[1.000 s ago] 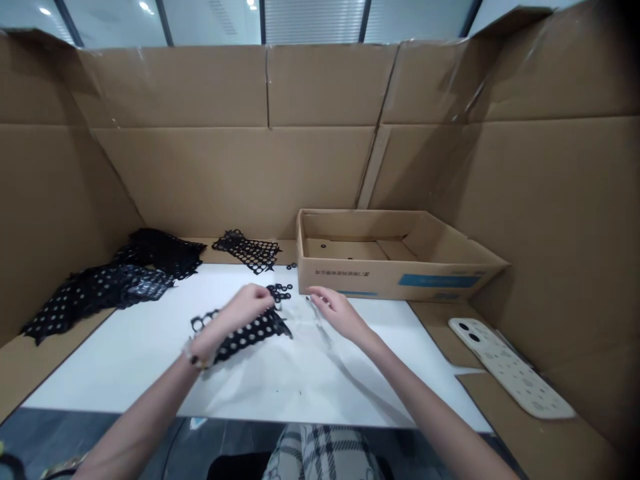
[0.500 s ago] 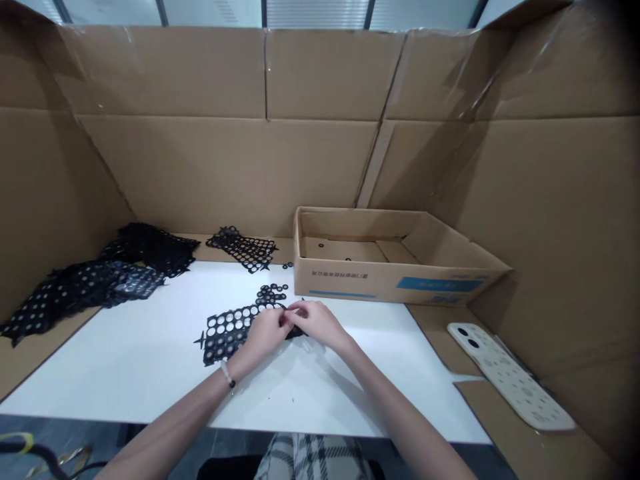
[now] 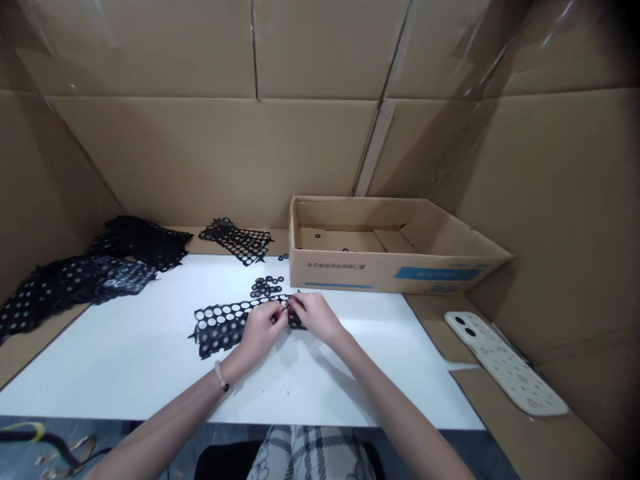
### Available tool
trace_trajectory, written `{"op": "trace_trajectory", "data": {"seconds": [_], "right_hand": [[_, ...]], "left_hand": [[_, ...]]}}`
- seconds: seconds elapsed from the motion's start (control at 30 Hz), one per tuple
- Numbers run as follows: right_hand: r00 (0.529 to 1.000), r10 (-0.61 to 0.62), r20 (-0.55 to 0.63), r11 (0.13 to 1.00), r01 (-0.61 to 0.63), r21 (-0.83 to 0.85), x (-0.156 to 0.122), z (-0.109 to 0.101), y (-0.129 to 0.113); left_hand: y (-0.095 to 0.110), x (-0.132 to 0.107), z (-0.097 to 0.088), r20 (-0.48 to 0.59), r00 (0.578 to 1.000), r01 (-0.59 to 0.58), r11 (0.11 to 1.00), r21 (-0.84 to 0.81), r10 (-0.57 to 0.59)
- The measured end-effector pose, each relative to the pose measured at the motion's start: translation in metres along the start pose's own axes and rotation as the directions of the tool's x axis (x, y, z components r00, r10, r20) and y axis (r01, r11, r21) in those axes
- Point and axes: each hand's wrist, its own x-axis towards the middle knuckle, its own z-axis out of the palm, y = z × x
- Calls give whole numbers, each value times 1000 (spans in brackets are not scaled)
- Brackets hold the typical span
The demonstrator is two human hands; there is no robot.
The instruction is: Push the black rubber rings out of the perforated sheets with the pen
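On the white tabletop (image 3: 115,363), a black perforated sheet (image 3: 223,327) lies flat, and the left hand (image 3: 263,328) and right hand (image 3: 315,317) hold its right end in narrow pinching grip, just below a small cluster of black rings (image 3: 266,287).

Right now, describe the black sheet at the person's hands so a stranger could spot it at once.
On the white tabletop, before the open cardboard box, lies a black sheet punched with rows of round holes. Its right end is between the person's left hand and right hand, unlike the heaped sheets at far left and the sheet farther back.
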Motion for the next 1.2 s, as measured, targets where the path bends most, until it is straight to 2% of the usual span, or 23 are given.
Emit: {"op": "trace_trajectory", "data": {"seconds": [0.1,0.17,0.27,0.33,0.4,0.47,0.5,0.57,0.6,0.67,0.73,0.8,0.87,0.93,0.97,1.0,1.03,1.07,1.1,1.13,1.2], "right_hand": [[997,40,-72,998,-37,50,2,0,3],[993,58,-103,995,-49,90,2,-2,5],[992,62,-108,988,-46,146,1,-4,6],[996,54,-77,984,-40,175,-1,-5,3],[999,30,-14,979,-26,201,-4,-5,-1],[994,-47,100,970,22,242,-7,-6,-6],[981,-107,163,962,61,267,-8,-7,-9],[937,-226,265,939,138,314,-10,-9,-13],[917,-269,295,930,167,326,-11,-9,-14],[908,-288,303,929,189,319,-10,-9,-13],[924,-257,283,940,172,293,-8,-8,-9],[940,-220,260,949,144,281,-7,-7,-5],[962,-177,209,958,120,259,-6,-7,-3],[979,-122,161,971,85,222,-7,-8,-3],[985,-105,138,974,74,216,-8,-9,-5],[987,-100,128,973,70,218,-9,-9,-7],[987,-100,125,973,70,219,-11,-10,-9],[985,-104,137,973,72,221,-13,-11,-12],[983,-106,153,973,71,220,-14,-11,-14],[979,-104,175,974,65,216,-16,-10,-17],[970,-99,223,977,53,204,-17,-8,-20]], "left_hand": [[1,-2,-3,-116,991,-74,997,-26,71],[2,-2,-5,-157,985,-77,997,-17,74],[5,0,-11,-99,995,-14,997,-79,6],[7,5,-21,-89,995,39,986,-165,-54],[7,17,-38,-184,978,60,979,-195,-97],[5,36,-56,-296,949,77,989,-123,-110],[2,47,-63,-279,955,93,995,-47,-103],[-6,70,-69,-75,990,130,975,180,-118],[-10,80,-69,58,985,136,941,311,-161],[-20,93,-64,138,968,144,916,374,-209],[-26,94,-59,155,956,167,898,408,-249],[-24,82,-64,116,954,203,877,435,-278],[-10,60,-80,39,962,227,869,440,-271],[13,29,-105,-70,985,175,921,348,-161],[26,11,-117,-58,987,163,946,279,-152],[37,-10,-128,-2,984,173,963,205,-176],[44,-32,-136,109,971,200,972,122,-214],[48,-56,-140,284,923,258,965,44,-260],[46,-81,-139,465,839,330,944,-23,-282],[39,-106,-132,590,749,400,915,-43,-300],[12,-154,-105,694,599,485,871,82,-399]]}}
